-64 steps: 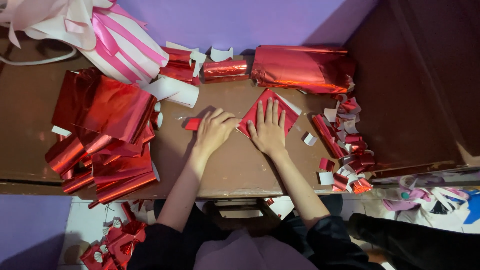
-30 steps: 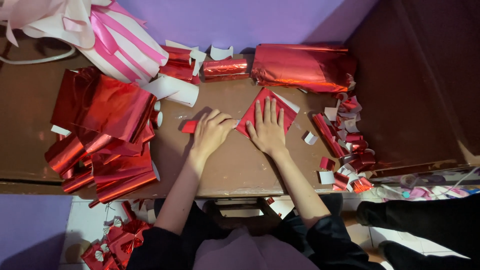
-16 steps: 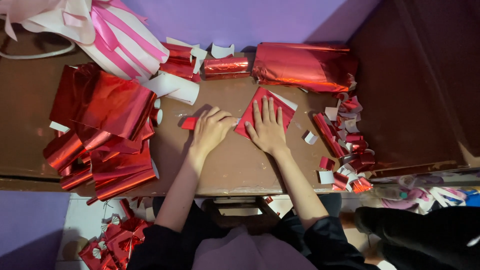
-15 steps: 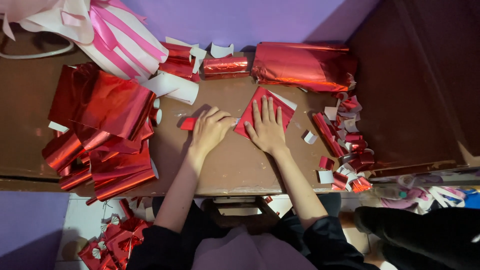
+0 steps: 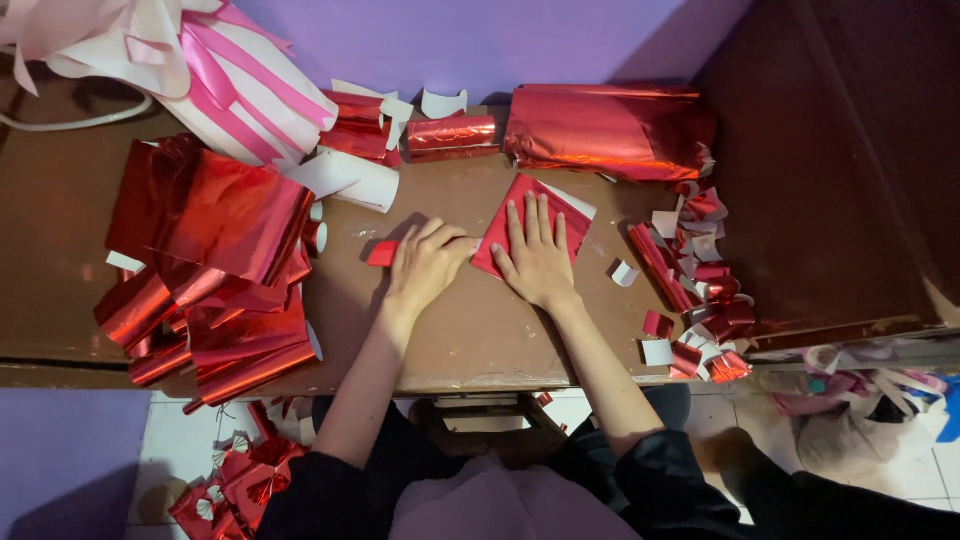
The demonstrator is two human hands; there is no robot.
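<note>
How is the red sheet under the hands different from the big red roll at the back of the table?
The red sheet lies flat as a small folded square, white underside showing at one edge, pressed by the right hand. The big red roll is far larger, bulky, rolled and untouched. The left hand rests beside the sheet. Both are shiny red foil.

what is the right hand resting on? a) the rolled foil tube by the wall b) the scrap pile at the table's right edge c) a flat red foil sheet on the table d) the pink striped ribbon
c: the right hand lies flat, fingers spread, on a red foil sheet on the brown table, apart from the other three.
</note>
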